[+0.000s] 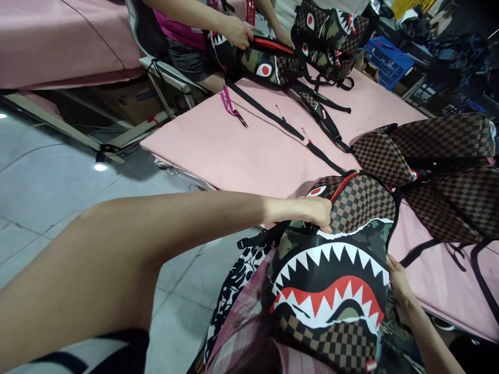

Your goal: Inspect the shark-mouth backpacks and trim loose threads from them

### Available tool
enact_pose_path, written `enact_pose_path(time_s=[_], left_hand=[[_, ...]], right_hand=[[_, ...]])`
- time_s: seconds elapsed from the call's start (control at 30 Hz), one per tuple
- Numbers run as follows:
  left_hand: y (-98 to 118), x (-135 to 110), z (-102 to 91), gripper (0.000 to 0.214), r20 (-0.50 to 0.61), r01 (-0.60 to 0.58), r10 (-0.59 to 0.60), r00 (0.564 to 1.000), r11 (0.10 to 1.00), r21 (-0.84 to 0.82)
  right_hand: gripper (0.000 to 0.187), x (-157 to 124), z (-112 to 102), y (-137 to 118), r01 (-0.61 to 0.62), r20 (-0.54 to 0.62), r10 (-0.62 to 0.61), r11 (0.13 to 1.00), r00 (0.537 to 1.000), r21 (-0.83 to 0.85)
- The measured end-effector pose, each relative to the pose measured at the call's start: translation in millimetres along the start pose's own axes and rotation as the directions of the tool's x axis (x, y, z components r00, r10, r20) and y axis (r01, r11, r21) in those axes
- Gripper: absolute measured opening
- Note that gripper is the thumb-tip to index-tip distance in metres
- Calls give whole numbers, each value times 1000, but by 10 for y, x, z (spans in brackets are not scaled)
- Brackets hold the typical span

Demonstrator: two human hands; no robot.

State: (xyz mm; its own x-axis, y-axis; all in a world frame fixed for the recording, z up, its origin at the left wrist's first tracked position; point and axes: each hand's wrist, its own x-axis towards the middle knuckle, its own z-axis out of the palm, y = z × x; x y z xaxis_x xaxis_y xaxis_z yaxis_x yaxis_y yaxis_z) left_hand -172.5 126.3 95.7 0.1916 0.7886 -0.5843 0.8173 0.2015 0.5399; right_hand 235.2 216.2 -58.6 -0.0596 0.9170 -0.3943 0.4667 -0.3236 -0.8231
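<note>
- While the shark-mouth backpack (331, 265) stands before the person, over a plaid cloth (241, 327) and at the near edge of the pink worktop (253, 156), the left hand (317, 212) has its grip clamped on the bag's upper left side, beside the red-edged zip (343, 186).
- The right hand (397, 278) touches the bag's right edge; its fingers are partly hidden, so whether that grip is closed cannot be told.
- Magenta-handled snips (235, 112) lie near the worktop's left edge, apart from both hands.
- Checkered bags (440, 137) lie to the right.
- Beyond, a co-worker's hands (237, 32) handle an eye-printed bag (253, 65).
</note>
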Motion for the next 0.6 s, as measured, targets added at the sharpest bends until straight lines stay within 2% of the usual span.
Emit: enact_pose_path(time_s=[0.1,0.2,0.3,0.4,0.6], left_hand=[[-33,52,22,56,9,1,-1,1000,1000,5],[-131,110,40,50,19,-47,48,999,998,-28],[-315,183,44,36,116,-140,162,980,974,-177],[-504,230,36,31,217,-169,238,947,941,-294],[-639,273,65,26,170,-164,264,949,878,-450]], right_hand=[[41,-18,21,-37,-6,-6,5,1000,1000,-12],[38,-33,38,-66,-12,-8,12,1000,1000,-20],[34,-28,45,-78,-2,5,2,998,1000,-60],[34,-9,49,-90,15,10,-14,994,1000,-106],[36,-21,56,-143,40,42,-34,989,999,-144]])
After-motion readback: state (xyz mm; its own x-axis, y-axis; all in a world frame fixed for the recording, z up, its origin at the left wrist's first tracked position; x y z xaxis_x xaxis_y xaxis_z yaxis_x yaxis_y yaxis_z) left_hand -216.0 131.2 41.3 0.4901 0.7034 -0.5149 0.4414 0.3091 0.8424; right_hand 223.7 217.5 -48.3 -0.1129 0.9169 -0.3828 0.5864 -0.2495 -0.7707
